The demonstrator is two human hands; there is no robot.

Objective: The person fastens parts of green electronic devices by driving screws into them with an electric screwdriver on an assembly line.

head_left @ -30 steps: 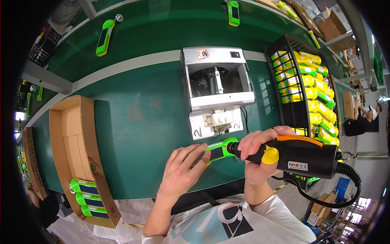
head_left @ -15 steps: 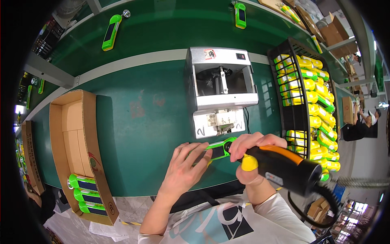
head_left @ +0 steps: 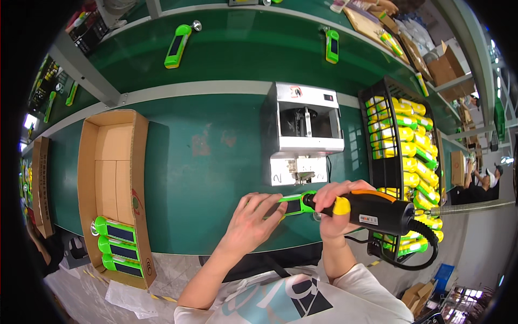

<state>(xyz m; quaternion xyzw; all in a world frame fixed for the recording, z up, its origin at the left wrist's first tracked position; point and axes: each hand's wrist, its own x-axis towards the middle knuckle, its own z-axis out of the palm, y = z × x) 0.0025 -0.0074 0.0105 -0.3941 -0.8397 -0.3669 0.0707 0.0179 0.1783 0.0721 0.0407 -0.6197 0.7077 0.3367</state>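
Observation:
My left hand (head_left: 249, 224) is closed around one end of a green and yellow flashlight (head_left: 293, 206) with a dark panel, low over the front of the table. In my right hand (head_left: 333, 216) is a black and orange electric screwdriver (head_left: 384, 214), lying nearly level, with its nose against the flashlight's right end. A yellow cover (head_left: 341, 206) wraps my right thumb. My right fingers hide the tip of the screwdriver. A small round shiny part shows just under that hand.
A silver machine (head_left: 310, 143) stands behind my hands. On the left, a cardboard box (head_left: 139, 178) holds three flashlights. A black crate (head_left: 386, 167) full of yellow-green flashlights is on the right. Flashlights (head_left: 176, 49) lie on the green belt beyond. A coil spring (head_left: 469, 208) and cable trail from the screwdriver.
The screwdriver has swung from a slant to nearly level, its rear end rising. My left hand keeps its hold on the flashlight. The whole view has shifted a little.

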